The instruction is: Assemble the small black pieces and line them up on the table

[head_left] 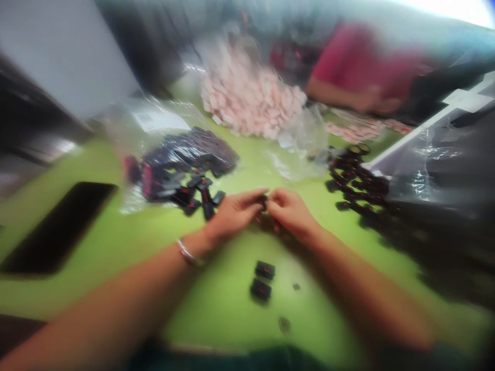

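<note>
Both my hands meet over the middle of the green table. My left hand [238, 210], with a bracelet on its wrist, pinches a small black part [263, 202] between thumb and fingers. My right hand [286, 210] has its fingers closed at the other side of that part; whether it grips the same part or something smaller is hidden by blur. Nearer to me lie two black blocks with red marks, one [265, 269] just behind the other [261, 289]. Loose black pieces [207, 198] lie just left of my left hand, by an open plastic bag [162, 121] full of them.
A dark flat slab [62, 226] lies at the left. Behind my hands is a heap of pale pink pieces [255, 100]. Black parts [358, 180] are piled at the right, beside a plastic-covered container [444, 159]. Across the table sits a person in pink [348, 62].
</note>
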`<state>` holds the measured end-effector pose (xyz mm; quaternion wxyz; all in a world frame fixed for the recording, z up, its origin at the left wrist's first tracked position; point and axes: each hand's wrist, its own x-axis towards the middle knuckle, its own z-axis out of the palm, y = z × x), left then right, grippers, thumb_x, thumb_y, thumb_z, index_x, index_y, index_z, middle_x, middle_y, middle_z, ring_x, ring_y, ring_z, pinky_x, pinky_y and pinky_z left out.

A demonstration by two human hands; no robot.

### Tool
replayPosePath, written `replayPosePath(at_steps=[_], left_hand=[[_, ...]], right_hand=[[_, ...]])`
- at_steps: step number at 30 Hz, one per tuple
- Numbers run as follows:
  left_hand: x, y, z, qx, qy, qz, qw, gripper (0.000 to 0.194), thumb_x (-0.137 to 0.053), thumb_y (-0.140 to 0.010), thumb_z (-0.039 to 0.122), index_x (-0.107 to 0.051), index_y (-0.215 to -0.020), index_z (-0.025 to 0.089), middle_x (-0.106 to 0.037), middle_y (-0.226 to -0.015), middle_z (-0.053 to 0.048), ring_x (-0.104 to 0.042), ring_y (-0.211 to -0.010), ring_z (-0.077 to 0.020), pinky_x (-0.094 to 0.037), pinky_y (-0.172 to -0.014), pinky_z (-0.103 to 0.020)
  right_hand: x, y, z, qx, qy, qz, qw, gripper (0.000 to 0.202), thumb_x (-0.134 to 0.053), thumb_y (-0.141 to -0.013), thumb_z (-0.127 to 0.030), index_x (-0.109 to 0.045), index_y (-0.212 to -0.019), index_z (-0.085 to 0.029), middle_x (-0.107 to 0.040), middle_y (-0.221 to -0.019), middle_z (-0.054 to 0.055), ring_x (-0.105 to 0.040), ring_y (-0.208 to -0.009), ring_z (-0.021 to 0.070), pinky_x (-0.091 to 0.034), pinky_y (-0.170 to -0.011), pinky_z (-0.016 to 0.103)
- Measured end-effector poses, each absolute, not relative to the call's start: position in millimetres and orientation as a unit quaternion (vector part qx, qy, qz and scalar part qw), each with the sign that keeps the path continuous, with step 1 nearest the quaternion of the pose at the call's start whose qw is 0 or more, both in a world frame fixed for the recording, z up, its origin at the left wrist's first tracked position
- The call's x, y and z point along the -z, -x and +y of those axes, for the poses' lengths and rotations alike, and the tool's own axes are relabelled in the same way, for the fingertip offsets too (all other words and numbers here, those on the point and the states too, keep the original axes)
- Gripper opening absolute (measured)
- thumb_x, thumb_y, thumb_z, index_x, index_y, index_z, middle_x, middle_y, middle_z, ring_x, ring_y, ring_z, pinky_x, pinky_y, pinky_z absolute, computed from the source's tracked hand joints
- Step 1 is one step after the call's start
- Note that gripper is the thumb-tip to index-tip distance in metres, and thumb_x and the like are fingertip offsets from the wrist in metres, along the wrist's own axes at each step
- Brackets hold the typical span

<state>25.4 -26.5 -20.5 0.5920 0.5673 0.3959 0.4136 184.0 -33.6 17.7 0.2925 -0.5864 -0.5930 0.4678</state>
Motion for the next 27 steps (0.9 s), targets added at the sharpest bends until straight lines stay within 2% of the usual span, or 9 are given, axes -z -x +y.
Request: replayPosePath(at_steps=[5, 10, 13, 16, 18, 20, 22, 24, 27], left_hand=[[17, -28, -28, -0.421, -0.55, 0.409, 0.594, 0.048, -0.067, -0.076, 0.025, -0.063, -0.122, 0.014, -0.072, -0.098, -0.009, -0.064, -0.07, -0.015, -0.054, -0.076, -0.032], [17, -32, -32, -0.435, -0.563, 0.413, 0.569, 0.048, -0.064, -0.078, 0.027, -0.061, -0.124, 0.013, -0.071, -0.087, -0.007, -0.062, -0.066, -0.0143, -0.053, -0.074, -0.032], [12, -29, -34, -0.404, -0.657, 0.426, 0.472, 0.048, -0.063, -0.079, 0.029, -0.06, -0.126, 0.016, -0.07, -0.087, -0.006, -0.062, -0.076, -0.017, -0.051, -0.079, -0.033], [0, -16, -31, -0.312, -0.767, 0.478, 0.293, 0.051, -0.064, -0.078, 0.041, -0.06, -0.122, 0.015, -0.068, -0.095, -0.01, -0.062, -0.087, -0.0228, -0.048, -0.084, -0.037], [-10, -4, -26, -0.258, -0.793, 0.54, 0.119, 0.043, -0.06, -0.08, 0.047, -0.067, -0.104, 0.012, -0.065, -0.098, -0.015, -0.059, -0.096, -0.0288, -0.046, -0.086, -0.04], [-17, 6, -19, -0.164, -0.779, 0.606, 0.009, 0.038, -0.058, -0.081, 0.042, -0.066, -0.101, 0.011, -0.064, -0.096, -0.018, -0.058, -0.094, -0.0328, -0.047, -0.077, -0.042], [-19, 11, -14, -0.064, -0.783, 0.619, -0.016, 0.029, -0.056, -0.082, 0.035, -0.069, -0.091, 0.011, -0.064, -0.086, -0.019, -0.059, -0.086, -0.0328, -0.047, -0.068, -0.039], [-18, 11, -12, -0.001, -0.792, 0.61, -0.016, 0.023, -0.052, -0.082, 0.026, -0.07, -0.083, 0.012, -0.063, -0.079, -0.019, -0.058, -0.081, -0.0314, -0.045, -0.062, -0.037], [-13, 9, -12, -0.012, -0.797, 0.603, -0.022, 0.026, -0.047, -0.083, 0.018, -0.071, -0.087, 0.011, -0.062, -0.08, -0.018, -0.058, -0.08, -0.03, -0.045, -0.061, -0.036]], right_hand=[[-14, -181, -33, -0.359, 0.595, -0.64, 0.328, 0.014, -0.052, -0.07, -0.017, -0.042, -0.06, -0.02, -0.045, -0.046, -0.008, -0.043, -0.039, 0.0059, -0.031, -0.039, 0.017], [-17, -186, -35, -0.498, 0.562, -0.577, 0.321, 0.022, -0.051, -0.082, -0.036, -0.047, -0.069, -0.02, -0.049, -0.046, -0.007, -0.047, -0.033, 0.0075, -0.033, -0.033, 0.017], [-19, -191, -32, -0.518, 0.548, -0.58, 0.308, 0.029, -0.054, -0.083, -0.043, -0.048, -0.067, -0.019, -0.051, -0.048, -0.007, -0.046, -0.032, 0.0067, -0.033, -0.032, 0.017], [-25, -195, -27, -0.498, 0.575, -0.597, 0.255, 0.027, -0.055, -0.083, -0.039, -0.051, -0.066, -0.018, -0.051, -0.044, -0.006, -0.044, -0.03, 0.0061, -0.031, -0.03, 0.016], [-31, -197, -26, -0.485, 0.587, -0.622, 0.182, 0.025, -0.056, -0.082, -0.034, -0.054, -0.063, -0.017, -0.048, -0.039, -0.006, -0.041, -0.028, 0.006, -0.03, -0.03, 0.017], [-35, -200, -27, -0.491, 0.558, -0.666, 0.071, 0.023, -0.058, -0.078, -0.03, -0.057, -0.06, -0.017, -0.05, -0.038, -0.005, -0.042, -0.029, 0.007, -0.031, -0.031, 0.018], [-36, -202, -30, -0.507, 0.487, -0.71, -0.031, 0.021, -0.061, -0.075, -0.031, -0.061, -0.06, -0.017, -0.056, -0.043, -0.003, -0.047, -0.034, 0.0085, -0.035, -0.035, 0.019], [-34, -206, -31, -0.513, 0.432, -0.738, -0.075, 0.021, -0.062, -0.074, -0.033, -0.064, -0.061, -0.017, -0.061, -0.049, -0.001, -0.051, -0.04, 0.0095, -0.038, -0.04, 0.02], [-26, -212, -23, -0.443, 0.483, -0.755, 0.005, 0.016, -0.057, -0.076, -0.025, -0.064, -0.064, -0.018, -0.064, -0.056, 0.0, -0.054, -0.046, 0.0105, -0.039, -0.045, 0.021]])
